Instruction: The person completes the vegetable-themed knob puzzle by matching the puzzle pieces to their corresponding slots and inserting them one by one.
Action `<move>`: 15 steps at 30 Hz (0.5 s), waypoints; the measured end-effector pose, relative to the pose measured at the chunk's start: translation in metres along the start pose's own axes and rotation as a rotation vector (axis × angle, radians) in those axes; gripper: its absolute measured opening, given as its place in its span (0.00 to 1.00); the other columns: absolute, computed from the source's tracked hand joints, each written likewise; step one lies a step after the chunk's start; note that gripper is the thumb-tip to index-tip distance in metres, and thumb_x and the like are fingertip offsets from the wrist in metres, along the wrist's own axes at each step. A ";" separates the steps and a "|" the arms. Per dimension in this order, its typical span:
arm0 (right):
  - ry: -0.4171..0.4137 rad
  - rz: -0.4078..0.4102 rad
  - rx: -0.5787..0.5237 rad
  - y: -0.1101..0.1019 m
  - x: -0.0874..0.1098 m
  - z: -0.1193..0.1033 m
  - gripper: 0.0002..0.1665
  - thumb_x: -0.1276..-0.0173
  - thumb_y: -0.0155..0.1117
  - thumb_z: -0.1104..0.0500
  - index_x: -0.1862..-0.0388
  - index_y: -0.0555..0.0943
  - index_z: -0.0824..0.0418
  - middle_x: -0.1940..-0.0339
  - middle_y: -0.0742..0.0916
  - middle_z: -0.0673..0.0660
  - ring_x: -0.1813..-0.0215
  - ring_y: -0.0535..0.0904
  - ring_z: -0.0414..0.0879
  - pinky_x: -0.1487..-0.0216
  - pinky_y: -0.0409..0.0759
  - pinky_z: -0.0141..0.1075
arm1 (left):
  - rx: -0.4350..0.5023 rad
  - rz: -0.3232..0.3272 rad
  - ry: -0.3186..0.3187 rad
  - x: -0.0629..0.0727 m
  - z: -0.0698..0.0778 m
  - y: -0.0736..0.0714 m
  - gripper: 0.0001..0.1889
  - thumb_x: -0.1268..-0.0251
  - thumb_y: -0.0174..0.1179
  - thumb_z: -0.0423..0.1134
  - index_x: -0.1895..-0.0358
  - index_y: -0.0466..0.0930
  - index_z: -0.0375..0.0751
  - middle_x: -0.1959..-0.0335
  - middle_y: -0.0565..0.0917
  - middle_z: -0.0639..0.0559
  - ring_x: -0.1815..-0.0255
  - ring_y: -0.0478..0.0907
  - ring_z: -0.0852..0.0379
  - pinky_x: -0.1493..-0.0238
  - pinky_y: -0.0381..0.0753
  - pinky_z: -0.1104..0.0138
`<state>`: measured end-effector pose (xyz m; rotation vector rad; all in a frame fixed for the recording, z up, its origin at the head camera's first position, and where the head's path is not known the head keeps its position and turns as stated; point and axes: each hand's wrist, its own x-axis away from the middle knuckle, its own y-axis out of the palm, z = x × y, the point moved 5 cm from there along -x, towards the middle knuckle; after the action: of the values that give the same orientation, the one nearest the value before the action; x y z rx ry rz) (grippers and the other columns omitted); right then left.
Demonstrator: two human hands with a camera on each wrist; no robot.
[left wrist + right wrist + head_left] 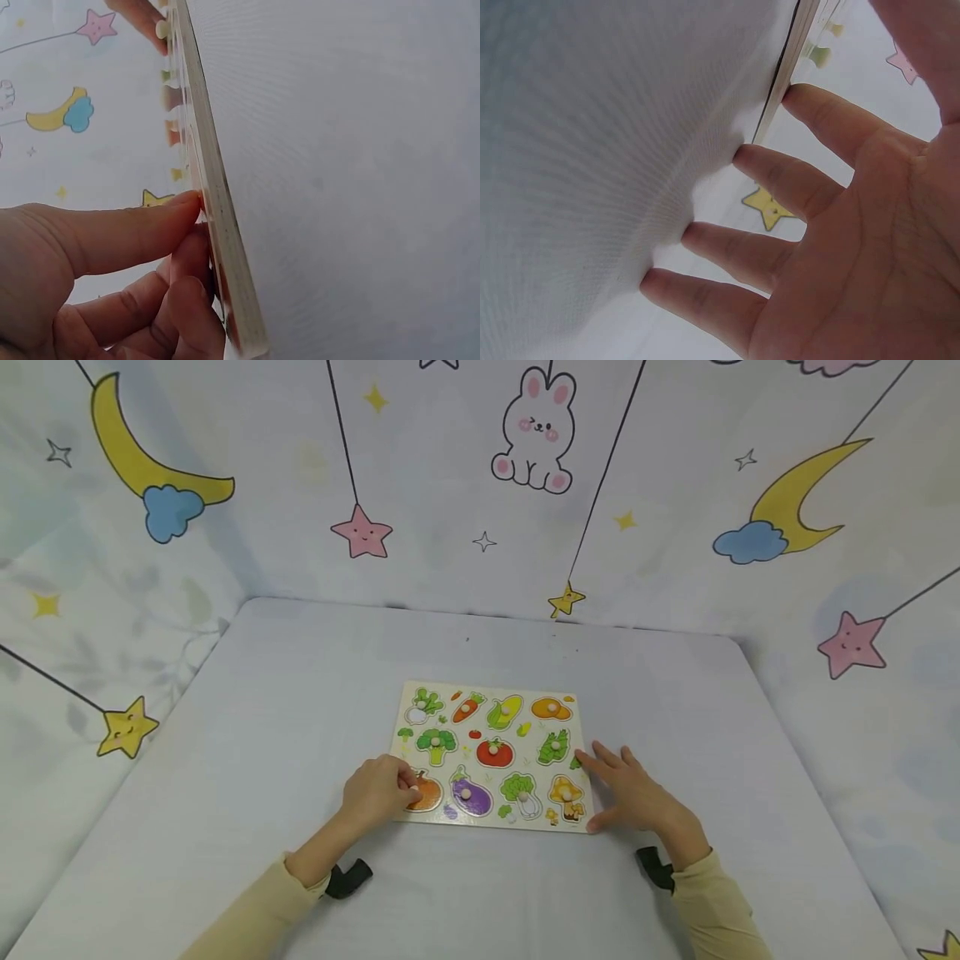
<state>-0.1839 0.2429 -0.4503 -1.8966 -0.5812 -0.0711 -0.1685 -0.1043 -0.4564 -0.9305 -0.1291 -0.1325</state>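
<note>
A wooden vegetable puzzle board (528,718) lies flat on the white table, its knobbed pieces seated in it. At the near left corner my left hand (378,792) pinches the knob of the pumpkin piece (429,794), thumb and forefinger together; the knob is hidden by the fingers. Beside that piece sits the eggplant piece (480,801). My right hand (633,789) rests at the board's right side with its fingers spread. In the right wrist view one fingertip touches the board's edge (786,71), and the other fingertips press on the tablecloth.
White cloth covers the table (510,893). Behind it hangs a backdrop (450,460) printed with moons, stars and a rabbit. A black strap piece (349,878) is at the left wrist, and another (656,868) is at the right wrist.
</note>
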 end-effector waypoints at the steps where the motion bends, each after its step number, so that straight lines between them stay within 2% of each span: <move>1: 0.002 -0.001 0.001 0.000 0.000 0.000 0.63 0.59 0.83 0.50 0.24 0.61 0.57 0.22 0.58 0.69 0.25 0.43 0.80 0.35 0.56 0.75 | 0.005 -0.002 0.000 0.000 0.000 0.000 0.09 0.50 0.73 0.36 0.78 0.81 0.43 0.84 0.75 0.56 0.81 0.69 0.60 0.80 0.64 0.71; 10: 0.015 -0.004 0.006 0.000 0.000 0.002 0.64 0.59 0.83 0.51 0.23 0.61 0.57 0.22 0.58 0.69 0.25 0.43 0.79 0.34 0.55 0.75 | 0.024 0.001 0.004 -0.001 0.000 0.002 0.09 0.50 0.73 0.35 0.77 0.80 0.44 0.83 0.75 0.56 0.81 0.69 0.60 0.80 0.64 0.70; 13: 0.007 -0.005 -0.005 -0.001 -0.001 0.003 0.64 0.58 0.83 0.50 0.23 0.60 0.58 0.22 0.57 0.70 0.25 0.43 0.79 0.34 0.55 0.75 | 0.029 0.010 -0.001 -0.001 -0.002 -0.002 0.10 0.48 0.73 0.40 0.69 0.82 0.41 0.81 0.76 0.55 0.79 0.70 0.59 0.78 0.64 0.70; 15: -0.007 0.009 -0.021 -0.002 -0.001 0.004 0.63 0.54 0.81 0.48 0.23 0.58 0.59 0.22 0.56 0.71 0.25 0.44 0.79 0.33 0.55 0.74 | 0.029 0.041 -0.001 0.001 -0.005 -0.011 0.16 0.44 0.71 0.45 0.60 0.82 0.38 0.76 0.77 0.52 0.76 0.71 0.57 0.76 0.66 0.68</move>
<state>-0.1864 0.2471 -0.4507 -1.9206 -0.5785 -0.0651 -0.1694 -0.1148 -0.4501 -0.9036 -0.1122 -0.0917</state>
